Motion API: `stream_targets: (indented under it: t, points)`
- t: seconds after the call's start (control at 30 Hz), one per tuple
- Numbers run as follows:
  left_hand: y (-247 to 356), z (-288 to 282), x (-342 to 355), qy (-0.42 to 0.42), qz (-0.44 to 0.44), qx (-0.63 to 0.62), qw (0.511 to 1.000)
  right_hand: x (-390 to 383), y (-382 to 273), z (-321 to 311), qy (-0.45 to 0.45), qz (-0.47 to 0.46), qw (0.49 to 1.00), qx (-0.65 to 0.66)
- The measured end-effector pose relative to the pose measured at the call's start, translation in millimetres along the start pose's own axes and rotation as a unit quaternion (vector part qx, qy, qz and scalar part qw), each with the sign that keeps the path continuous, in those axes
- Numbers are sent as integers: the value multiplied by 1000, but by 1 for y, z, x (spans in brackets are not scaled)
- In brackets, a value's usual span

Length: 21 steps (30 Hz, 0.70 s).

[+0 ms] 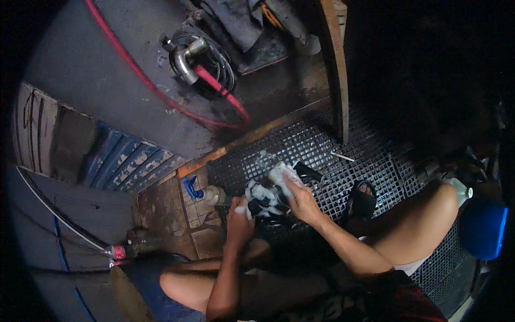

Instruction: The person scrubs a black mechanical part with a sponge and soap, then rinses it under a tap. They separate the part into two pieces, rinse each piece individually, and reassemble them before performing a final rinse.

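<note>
My left hand (240, 216) is closed on the near left side of a black object (264, 208) covered in white suds. Its kind I cannot make out under the foam. My right hand (301, 199) is closed around a foamy sponge (279, 173), pale and yellowish, just above the far right side of the black object. Beyond the right hand, a dark rod-like piece (307, 171) slants over the grating; whether it joins the black object I cannot tell. Close to the left hand lies a spray bottle (214, 195) with a blue trigger head.
A black grid mat (332, 177) covers the floor underneath. A red hose (155, 91) and a coiled cable with a metal elbow pipe (185, 61) lie ahead. A wooden post (337, 70) rises at the far right. A blue container (484, 228) and a plastic bottle (120, 251) stand to either side.
</note>
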<state>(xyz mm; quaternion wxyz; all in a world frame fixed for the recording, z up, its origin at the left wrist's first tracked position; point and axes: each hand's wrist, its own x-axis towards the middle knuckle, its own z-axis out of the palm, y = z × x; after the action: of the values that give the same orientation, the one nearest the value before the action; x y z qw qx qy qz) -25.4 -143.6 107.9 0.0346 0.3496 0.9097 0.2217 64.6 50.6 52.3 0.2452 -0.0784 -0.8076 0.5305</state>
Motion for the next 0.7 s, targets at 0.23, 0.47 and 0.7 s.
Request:
stream_targets:
  t: [0.23, 0.47, 0.7]
  points:
    - [-14, 2, -8, -6, -77, -47, 996, -10, 21, 29, -15, 16, 999, -30]
    - [-26, -1, -12, 22, -52, -64, 996, -10, 14, 33, 19, -60, 996, -57]
    - [-52, 12, -29, 60, -9, 9, 998, -8, 12, 39, -28, -13, 997, -74]
